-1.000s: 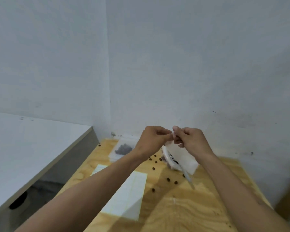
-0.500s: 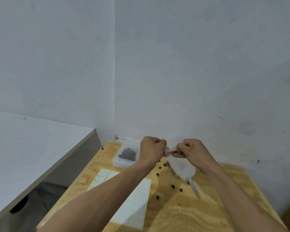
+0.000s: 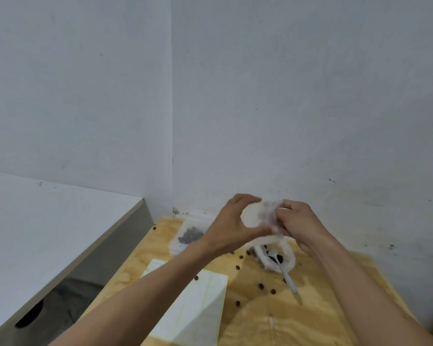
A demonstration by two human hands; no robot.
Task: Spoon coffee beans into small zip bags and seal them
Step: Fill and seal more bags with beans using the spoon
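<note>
Head view shows both hands raised over the wooden table [image 3: 268,328], the left hand [image 3: 231,224] and right hand [image 3: 299,224] each pinching an edge of one small zip bag [image 3: 256,216], apparently to spread its mouth for filling, though blur hides whether it is open. Below them a white container [image 3: 284,260] holds beans with one spoon [image 3: 286,278] propped in it, about ten loose beans [image 3: 261,286] lie scattered, one filled bag [image 3: 189,236] rests on a stack near the wall, and one label sheet [image 3: 195,303] lies nearest.
</note>
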